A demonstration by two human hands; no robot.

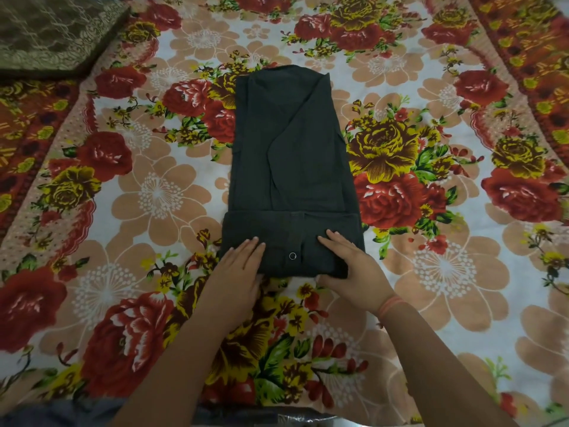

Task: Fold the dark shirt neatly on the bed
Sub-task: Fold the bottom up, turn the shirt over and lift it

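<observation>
The dark shirt (292, 155) lies in the middle of the bed as a long narrow strip, its sides folded in. Its near end is turned up into a thick band with a small round snap (292, 256) showing. My left hand (238, 272) rests on the band's near left corner, fingers flat on top and thumb hidden below the edge. My right hand (348, 266) holds the band's near right corner, fingers on top and thumb under the fold. Whether the left hand grips or only presses is unclear.
A floral bedsheet (154, 192) with red and yellow roses covers the whole bed. A dark olive patterned cushion (52, 32) sits at the far left corner. A dark grey cloth (61, 414) shows at the near edge, bottom left.
</observation>
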